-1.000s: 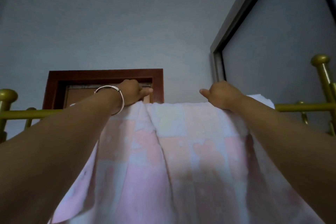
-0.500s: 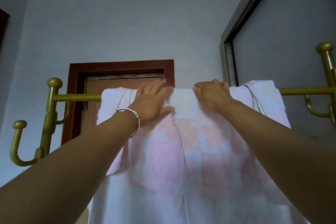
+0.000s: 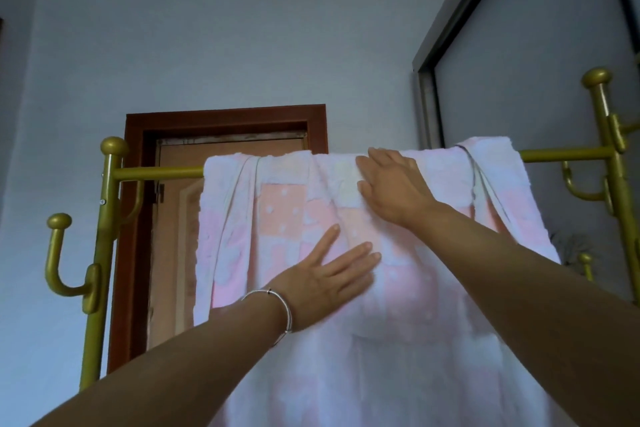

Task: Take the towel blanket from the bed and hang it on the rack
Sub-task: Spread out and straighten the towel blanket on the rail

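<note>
A: Over the top bar of the rack (image 3: 156,173), head view: the towel blanket (image 3: 277,218) is draped across the bar, front panel hanging down out of frame. Both hands lie flat on it.

B: Grip state?

A: Left hand (image 3: 329,279) has its fingers spread, palm pressed on the hanging front, nothing pinched. Right hand (image 3: 391,187) is also flat with fingers extended, resting on the fold just below the bar. Neither one clasps cloth.

B: Reason for that placement?

A: Judged: smoothing. High hand steadies the fold where the cloth could slide; low hand presses creases out of the front. The hanging looks essentially done.

B: Appearance of the cloth?

A: Pink, peach and white squares with pale raised dots, nubby terry surface. Side edges fold inward at both ends, leaving long pleats. Bare bar shows on either side, so the cloth sits roughly centred between the posts. A wooden door frame (image 3: 225,114) stands behind.

B: Bed visible?

A: No.
</note>
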Demonstrator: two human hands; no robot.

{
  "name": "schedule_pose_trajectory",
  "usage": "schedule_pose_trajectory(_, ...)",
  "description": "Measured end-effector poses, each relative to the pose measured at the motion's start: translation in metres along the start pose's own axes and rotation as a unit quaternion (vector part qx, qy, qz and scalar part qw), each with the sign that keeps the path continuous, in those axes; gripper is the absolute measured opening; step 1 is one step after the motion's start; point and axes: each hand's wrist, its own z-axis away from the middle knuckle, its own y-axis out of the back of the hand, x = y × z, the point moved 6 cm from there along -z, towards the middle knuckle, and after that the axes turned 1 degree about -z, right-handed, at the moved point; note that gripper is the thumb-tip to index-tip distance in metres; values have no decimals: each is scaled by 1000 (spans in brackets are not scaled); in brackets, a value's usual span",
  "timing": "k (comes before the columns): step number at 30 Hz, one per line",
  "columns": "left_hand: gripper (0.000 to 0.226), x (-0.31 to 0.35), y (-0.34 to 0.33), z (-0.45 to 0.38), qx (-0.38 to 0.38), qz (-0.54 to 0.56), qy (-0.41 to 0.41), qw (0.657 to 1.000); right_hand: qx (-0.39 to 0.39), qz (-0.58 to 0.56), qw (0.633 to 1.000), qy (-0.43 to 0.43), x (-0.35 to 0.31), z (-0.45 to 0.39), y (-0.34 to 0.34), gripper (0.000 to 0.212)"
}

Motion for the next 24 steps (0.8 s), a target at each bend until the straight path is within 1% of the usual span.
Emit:
schedule_pose_trajectory(1,41,-5,6,0,14,23,11,1000,-10,3,1000,4,1,3,1,48)
schedule_pose_trajectory(3,36,-22,16,-2,27,153,50,987,-35,-2,999,6,4,7,1,45)
schedule_pose_trajectory(4,35,-39,22,-4,42,229,100,967,-44,-13,999,6,6,8,3,41)
schedule_pose_trajectory(6,26,-83,33,-5,81,341,248,903,-30,-99,995,9,6,9,12,29)
schedule_pose_trajectory(7,20,-103,39,-5,103,357,306,877,-19,-175,984,5,5,10,18,30)
schedule_pose_trajectory(8,16,-121,46,-5,120,347,343,864,-28,-265,964,-13,5,13,24,33)
schedule_pose_trajectory(9,17,-137,52,-6,127,323,367,863,-53,-360,931,-33,4,15,28,37)
schedule_pose_trajectory(10,19,-150,56,-7,120,298,386,865,-84,-414,905,-45,1,17,31,43)
schedule_pose_trajectory(11,21,-162,59,-8,109,281,405,863,-118,-416,901,-39,-1,19,33,41)
schedule_pose_trajectory(12,22,-173,61,-8,104,280,420,857,-149,-361,920,-28,-4,22,33,33)
schedule_pose_trajectory(13,22,-183,63,-8,111,297,432,844,-173,-277,945,-25,-4,22,31,25)
schedule_pose_trajectory(14,22,-193,67,-8,135,327,439,826,-185,-170,968,-24,-2,21,28,22)
schedule_pose_trajectory(15,22,-200,71,-8,172,356,438,807,-175,-60,982,-30,1,19,28,21)
schedule_pose_trajectory(16,21,-207,76,-8,202,380,433,792,-140,43,988,-50,5,17,33,18)
schedule_pose_trajectory(17,21,-210,78,-8,215,394,422,788,-86,114,987,-74,10,14,41,20)
schedule_pose_trajectory(18,21,-210,79,-8,193,398,406,800,-37,131,985,-110,17,12,50,27)
schedule_pose_trajectory(19,23,-208,74,-10,128,380,382,833,-7,107,983,-152,26,12,58,30)
schedule_pose_trajectory(20,25,-202,67,-9,34,346,355,867,11,55,980,-193,34,11,65,30)
schedule_pose_trajectory(21,26,-196,57,-5,-70,305,336,888,22,-4,975,-221,41,8,68,28)
schedule_pose_trajectory(22,25,-193,47,5,-161,263,326,894,33,-57,970,-235,47,4,71,24)
schedule_pose_trajectory(23,23,-193,39,16,-226,241,331,884,46,-102,964,-242,50,1,73,19)
schedule_pose_trajectory(24,22,-197,34,26,-254,247,359,863,67,-145,955,-250,52,-1,77,18)
